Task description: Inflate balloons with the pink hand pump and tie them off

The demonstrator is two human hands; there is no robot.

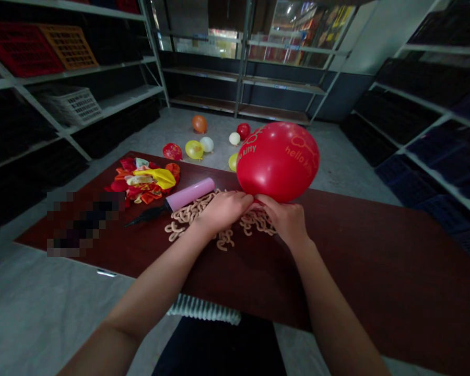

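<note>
On the table [235,277], a heap of deflated balloons [143,180] lies toward the far left, with a hand pump [190,194] just right of it. Curled strips [219,222] lie nearer the table's middle, and an inflated balloon [278,162] is above its far edge. Behind the table, loose balloons [203,149] lie on the floor [172,125] before the far shelves [243,89].

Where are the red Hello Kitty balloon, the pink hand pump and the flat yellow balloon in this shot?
Red Hello Kitty balloon [278,162], head view, middle of its inflated body.
Pink hand pump [190,194], head view, pink barrel.
Flat yellow balloon [159,177], head view, middle of its deflated body.
</note>
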